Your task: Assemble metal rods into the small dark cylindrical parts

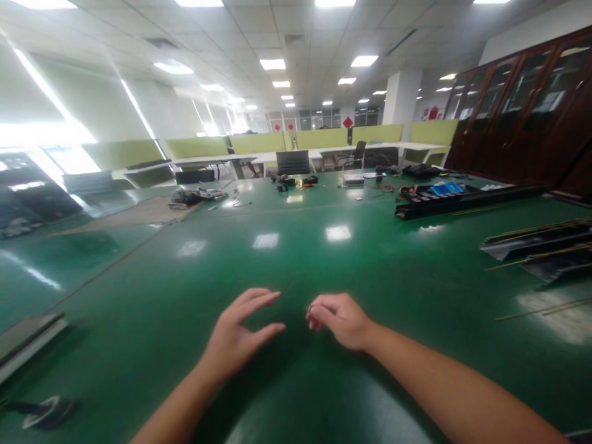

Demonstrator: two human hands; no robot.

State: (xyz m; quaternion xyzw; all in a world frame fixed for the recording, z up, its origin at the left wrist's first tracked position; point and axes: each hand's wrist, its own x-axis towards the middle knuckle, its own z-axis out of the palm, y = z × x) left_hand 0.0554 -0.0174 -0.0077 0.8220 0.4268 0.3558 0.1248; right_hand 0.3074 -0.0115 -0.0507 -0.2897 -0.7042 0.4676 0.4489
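Note:
Both of my hands hover low over the glossy green table [324, 259], close together near its front. My left hand [240, 333] is open, its fingers and thumb curved apart in a loose C with nothing between them. My right hand [337, 317] is curled, its fingertips pinched on a tiny dark item [309, 308] that is too small to name. The two hands are a few centimetres apart and do not touch.
A long black tray [462, 200] with blue parts lies at the back right. Black rails and thin rods [541, 246] lie at the right edge. Tools and cables [296, 180] sit far back. A grey bar [28, 336] and a tape roll [46, 413] lie at left.

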